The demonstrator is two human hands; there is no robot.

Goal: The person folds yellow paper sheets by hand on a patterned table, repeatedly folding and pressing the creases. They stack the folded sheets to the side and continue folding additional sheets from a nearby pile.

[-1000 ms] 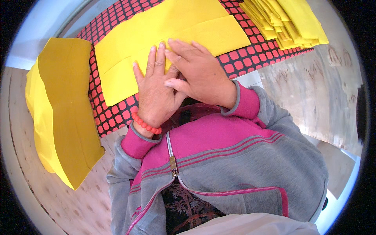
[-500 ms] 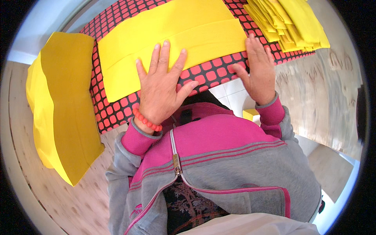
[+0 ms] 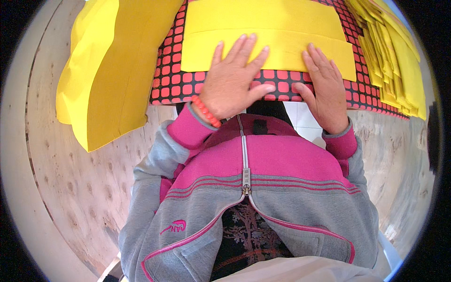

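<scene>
Flanked on the left by a pale, knotty wooden surface (image 3: 70, 188), on the right by a greyer wooden panel (image 3: 390, 155). Set between them with a tabletop (image 3: 282, 87) in red rounded squares on black. Floored below in white tiles (image 3: 305, 120), brightly lit.

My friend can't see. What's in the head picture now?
A person's left hand and right hand rest their fingers on a flat yellow cloth, atop a red and black patterned cover. Another yellow cloth is at left; piled yellow cloths at right.
</scene>
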